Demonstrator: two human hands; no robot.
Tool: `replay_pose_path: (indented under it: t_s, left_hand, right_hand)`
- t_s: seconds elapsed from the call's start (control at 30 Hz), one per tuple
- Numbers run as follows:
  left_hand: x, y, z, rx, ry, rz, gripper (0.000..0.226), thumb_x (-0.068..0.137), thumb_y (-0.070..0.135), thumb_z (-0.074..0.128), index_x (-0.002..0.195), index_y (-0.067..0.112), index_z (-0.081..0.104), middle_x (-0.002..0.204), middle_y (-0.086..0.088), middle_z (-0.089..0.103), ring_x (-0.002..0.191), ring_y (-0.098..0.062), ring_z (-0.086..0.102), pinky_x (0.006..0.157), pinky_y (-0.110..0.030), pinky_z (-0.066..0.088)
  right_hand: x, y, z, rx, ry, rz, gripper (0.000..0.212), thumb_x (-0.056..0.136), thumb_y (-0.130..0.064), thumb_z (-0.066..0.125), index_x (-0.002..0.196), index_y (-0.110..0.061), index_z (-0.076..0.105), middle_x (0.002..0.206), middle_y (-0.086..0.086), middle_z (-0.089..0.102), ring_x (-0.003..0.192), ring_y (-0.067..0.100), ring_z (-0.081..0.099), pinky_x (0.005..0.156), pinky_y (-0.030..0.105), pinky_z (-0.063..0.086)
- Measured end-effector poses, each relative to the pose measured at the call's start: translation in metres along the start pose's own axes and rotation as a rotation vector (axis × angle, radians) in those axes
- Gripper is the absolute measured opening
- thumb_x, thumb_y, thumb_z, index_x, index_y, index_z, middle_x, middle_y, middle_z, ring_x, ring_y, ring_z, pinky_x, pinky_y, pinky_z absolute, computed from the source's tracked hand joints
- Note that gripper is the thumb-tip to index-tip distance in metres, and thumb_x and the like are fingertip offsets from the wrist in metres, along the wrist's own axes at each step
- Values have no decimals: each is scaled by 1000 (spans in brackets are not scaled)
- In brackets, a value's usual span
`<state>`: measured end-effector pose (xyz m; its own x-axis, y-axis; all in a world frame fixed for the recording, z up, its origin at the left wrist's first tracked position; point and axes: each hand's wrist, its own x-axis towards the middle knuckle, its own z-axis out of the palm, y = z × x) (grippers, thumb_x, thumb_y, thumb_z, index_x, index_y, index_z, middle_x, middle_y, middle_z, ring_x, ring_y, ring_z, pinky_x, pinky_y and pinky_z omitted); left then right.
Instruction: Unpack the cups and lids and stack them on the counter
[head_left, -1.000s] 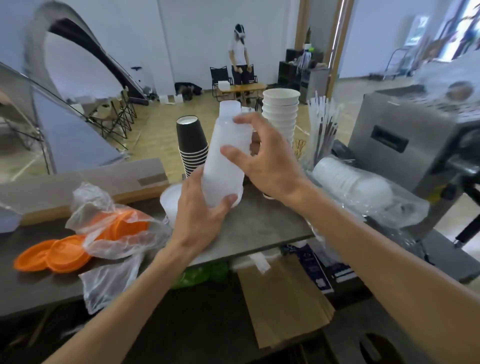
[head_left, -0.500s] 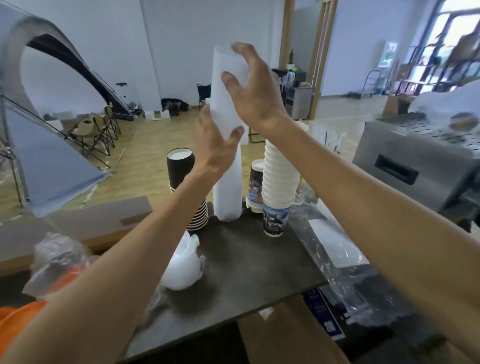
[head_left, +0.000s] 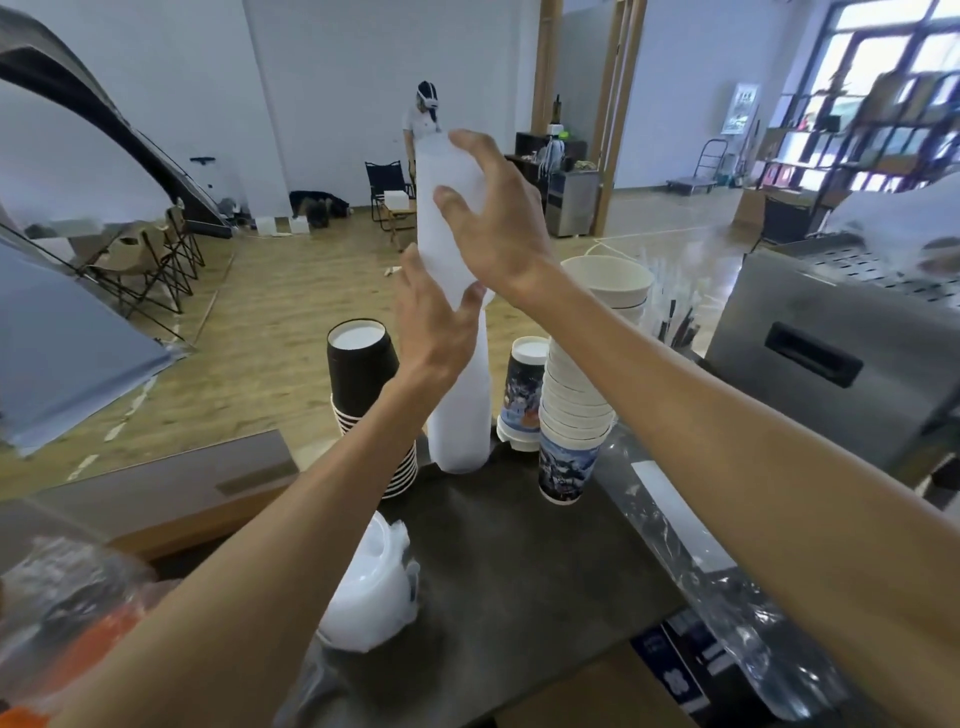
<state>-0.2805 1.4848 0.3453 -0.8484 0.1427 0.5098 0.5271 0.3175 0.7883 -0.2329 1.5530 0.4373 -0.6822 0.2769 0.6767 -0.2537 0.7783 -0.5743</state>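
A tall stack of frosted white plastic cups (head_left: 460, 405) stands upside down on the dark counter (head_left: 519, 561). My left hand (head_left: 434, 317) grips the stack at its middle. My right hand (head_left: 493, 223) curls round the top section of the stack. Left of it stands a stack of black paper cups (head_left: 363, 374). To the right are a short printed cup stack (head_left: 523, 395) and a taller printed stack topped by a white cup (head_left: 582, 400). A pile of white lids (head_left: 374, 587) lies near the counter's front.
A steel machine (head_left: 841, 353) stands at the right with straws (head_left: 675, 312) beside it. Clear plastic wrapping (head_left: 717, 587) trails along the counter's right edge. Orange lids in a bag (head_left: 78, 634) lie at the left. A person (head_left: 423, 124) stands far off in the room.
A second ago both hands held the white cups low over the counter. They raised them onto the standing stack, and my view shifted right; since half a second ago my hands have barely moved.
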Motion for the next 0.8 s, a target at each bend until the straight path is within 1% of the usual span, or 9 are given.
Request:
replay_pose_path:
  t_s: [0.13, 0.23, 0.33, 0.5, 0.6, 0.63, 0.7, 0.73, 0.8]
  left_hand:
    - [-1, -9, 4, 47, -37, -62, 73, 92, 37, 68, 149, 8, 31, 140, -13, 46, 126, -28, 48, 102, -38, 42]
    - [-11, -25, 12, 50, -107, -150, 72, 92, 37, 69, 147, 7, 33, 138, -14, 44, 124, -30, 48, 105, -41, 45]
    - [-25, -45, 21, 59, -175, -215, 68, 92, 36, 68, 142, 5, 34, 137, -16, 42, 123, -34, 49, 103, -50, 48]
    - [-43, -61, 27, 70, -224, -221, 68, 96, 33, 62, 145, 4, 26, 141, -19, 36, 127, -35, 44, 105, -47, 44]
    - [-42, -59, 28, 74, -215, -226, 75, 97, 28, 60, 152, 1, 16, 148, -21, 30, 135, -37, 38, 111, -48, 39]
    - [-45, -57, 28, 82, -214, -213, 79, 97, 26, 58, 154, 0, 11, 153, -23, 24, 142, -38, 30, 117, -49, 33]
    - [-56, -46, 25, 96, -210, -135, 84, 99, 25, 54, 157, 1, -2, 164, -20, 4, 153, -34, 3, 126, -43, 9]
    - [-66, -39, 22, 94, -190, -61, 84, 100, 27, 52, 158, 3, -5, 166, -16, -2, 155, -27, -5, 126, -37, 2]
    - [-90, -27, 16, 51, -117, 121, 80, 100, 29, 54, 159, 8, 3, 167, -8, 5, 155, -16, 0, 125, -28, 5]
  right_hand:
    - [3, 12, 11, -21, -63, 87, 49, 99, -22, 57, 146, -20, 44, 147, 2, 52, 136, 23, 46, 111, 34, 35]
    - [-5, 29, 23, -12, -113, 195, 53, 99, -22, 57, 149, -20, 40, 147, 7, 51, 136, 26, 46, 109, 36, 37]
    - [-23, 45, 37, -13, -169, 289, 57, 101, -23, 54, 153, -22, 31, 151, 11, 45, 137, 29, 42, 108, 37, 36]
    - [-45, 59, 53, -2, -137, 315, 55, 103, -23, 52, 153, -23, 30, 157, 8, 38, 140, 31, 39, 109, 38, 36]
    - [-45, 51, 45, -2, -161, 343, 61, 104, -21, 51, 157, -24, 22, 160, 7, 34, 142, 31, 36, 110, 39, 35]
    - [-46, 46, 41, -3, -175, 354, 65, 103, -20, 52, 159, -25, 17, 161, 7, 32, 144, 31, 35, 111, 38, 35]
    - [-53, 35, 30, -17, -187, 329, 73, 101, -19, 56, 160, -23, 12, 163, 6, 29, 147, 27, 31, 114, 36, 32]
    - [-59, 30, 24, -30, -183, 286, 73, 100, -19, 58, 159, -22, 16, 162, 6, 31, 147, 25, 32, 115, 34, 30]
    - [-73, 22, 6, -55, -138, 156, 60, 98, -20, 60, 153, -20, 35, 155, 3, 43, 140, 20, 41, 117, 34, 35]
